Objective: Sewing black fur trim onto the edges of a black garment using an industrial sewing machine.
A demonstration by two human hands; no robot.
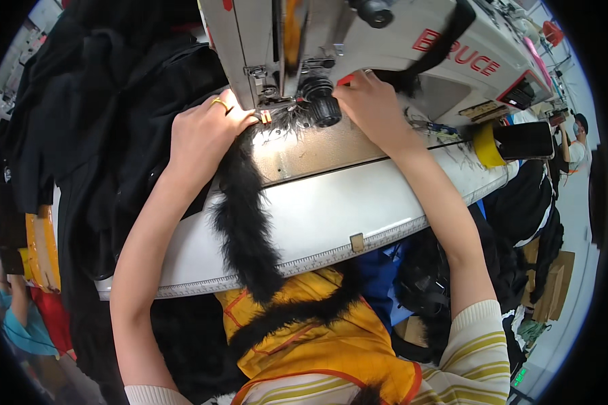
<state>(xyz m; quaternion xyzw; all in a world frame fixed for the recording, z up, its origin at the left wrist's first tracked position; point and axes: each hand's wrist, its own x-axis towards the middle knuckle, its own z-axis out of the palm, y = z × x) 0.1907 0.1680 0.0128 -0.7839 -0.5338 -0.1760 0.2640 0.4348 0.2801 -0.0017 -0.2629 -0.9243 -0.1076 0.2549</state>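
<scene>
My left hand [199,142] is closed with its fingertips on a black fur strip [240,229] beside the sewing machine's needle area [267,115]. The strip hangs down over the white table edge, and black fur also lies across my orange apron [344,344]. My right hand [368,108] is curled right of a black knurled knob [323,101], fingertips near a small red piece [344,80]; what they hold is hidden. A dark strip [439,47] passes over the machine's white body [479,67] behind that hand.
Black garments [108,115] are piled left of the machine. A phone [527,140] in a yellow holder stands at the table's right. A measuring scale [385,239] runs along the front edge. Other people [577,145] [23,324] sit at the far sides, with dark cloth and cardboard [554,290] at right.
</scene>
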